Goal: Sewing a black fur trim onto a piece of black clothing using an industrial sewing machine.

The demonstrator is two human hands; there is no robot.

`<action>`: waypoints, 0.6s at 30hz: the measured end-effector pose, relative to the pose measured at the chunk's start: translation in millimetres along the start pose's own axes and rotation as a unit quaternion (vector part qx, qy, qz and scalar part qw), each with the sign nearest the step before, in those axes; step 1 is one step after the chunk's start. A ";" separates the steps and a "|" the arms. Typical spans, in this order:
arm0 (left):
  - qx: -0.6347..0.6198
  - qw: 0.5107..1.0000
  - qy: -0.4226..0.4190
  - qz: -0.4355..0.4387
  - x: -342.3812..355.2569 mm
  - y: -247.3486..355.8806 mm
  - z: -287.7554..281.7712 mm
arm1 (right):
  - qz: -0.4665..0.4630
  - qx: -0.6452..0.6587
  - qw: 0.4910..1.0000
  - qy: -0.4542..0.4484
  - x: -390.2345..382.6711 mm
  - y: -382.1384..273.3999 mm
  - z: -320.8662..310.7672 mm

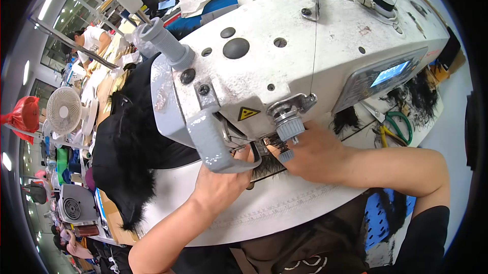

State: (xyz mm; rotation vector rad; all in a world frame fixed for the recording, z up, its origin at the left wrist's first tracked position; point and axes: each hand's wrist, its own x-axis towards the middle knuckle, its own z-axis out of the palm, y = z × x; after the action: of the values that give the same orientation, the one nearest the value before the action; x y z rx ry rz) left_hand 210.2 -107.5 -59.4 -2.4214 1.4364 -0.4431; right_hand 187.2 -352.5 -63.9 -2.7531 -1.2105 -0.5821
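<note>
A white sewing machine (284, 66) stands in front of me, its needle area low at the middle. My left hand (223, 177) reaches under the grey guard (206, 139) there, its fingertips partly hidden. From the right, my right hand (317, 154) curls in close to the presser foot (267, 144), beside the grey tension dial (290, 127). Between the two hands shows a little black furry fabric (269, 166); both hands look closed on it, though the guard and dial hide most of the grip. More black fabric with furry trim (134, 147) spreads to the left of the machine.
Scissors (373, 111), green-handled pliers (399, 126) and a yellow-handled tool (384, 136) lie right of the machine among black fur scraps (414, 99). A white fan (65, 110) stands at the left. Another person (94, 43) bends over a table at the far left.
</note>
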 end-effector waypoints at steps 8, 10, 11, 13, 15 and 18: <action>-0.056 0.998 0.007 -0.025 2.2 -5.5 11.2 | 0.059 0.038 0.994 0.081 0.0 4.0 12.1; -0.059 0.997 0.025 -0.034 4.6 -3.9 14.2 | 0.057 0.000 0.996 0.069 -3.3 5.4 12.8; -0.078 0.995 0.032 -0.045 6.3 -1.6 15.0 | 0.059 -0.009 0.996 0.064 -4.6 5.4 12.2; -0.096 0.993 0.040 -0.060 9.7 0.5 14.3 | 0.057 -0.020 0.996 0.060 -5.2 5.9 12.1; -0.093 0.992 0.053 -0.061 12.4 1.0 12.9 | 0.057 -0.047 0.992 0.103 -5.0 6.4 14.8; -0.061 0.993 0.099 -0.025 8.6 -0.9 18.8 | 0.011 -0.084 0.992 0.096 -4.1 8.6 6.7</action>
State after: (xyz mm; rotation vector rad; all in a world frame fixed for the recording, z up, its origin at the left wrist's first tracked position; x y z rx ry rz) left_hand 222.4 -113.0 -75.3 -2.5767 1.5246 -0.6419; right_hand 193.1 -359.7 -70.9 -2.7585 -1.1358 -0.9636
